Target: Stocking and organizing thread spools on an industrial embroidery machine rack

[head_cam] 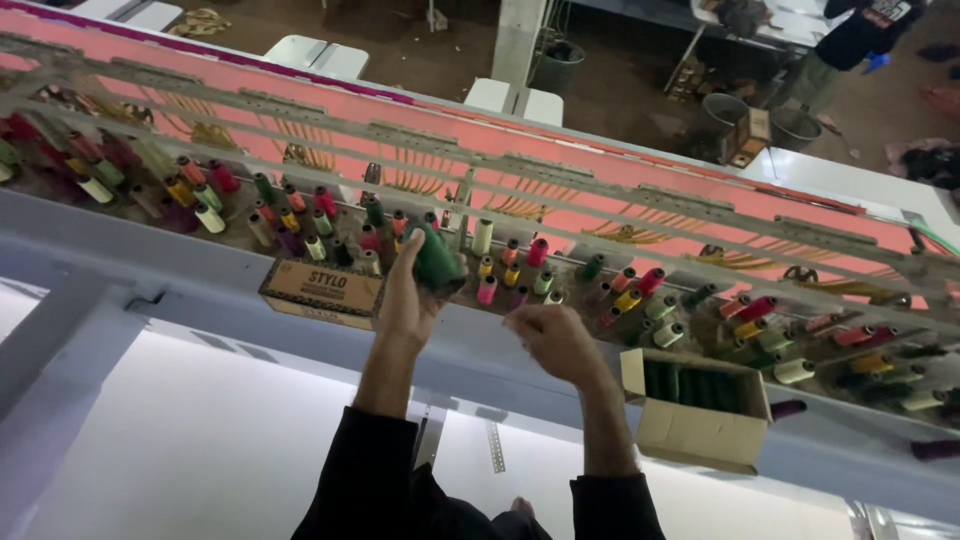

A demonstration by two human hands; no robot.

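Observation:
My left hand [408,296] is raised to the thread rack and grips a dark green thread cone [436,260], holding it just above the rack's shelf. Beside it, my right hand [556,338] is closed with pinched fingers near the shelf edge, seemingly on a fine thread that I cannot make out. Many coloured thread spools [536,252] stand in rows on the long spool rack [600,190] in front of both hands.
A brown cardboard box [322,291] sits on the shelf left of my left hand. An open cardboard box [700,408] with dark green cones stands to the right. Pink fabric [560,150] stretches behind the rack. A person [850,45] stands far back right.

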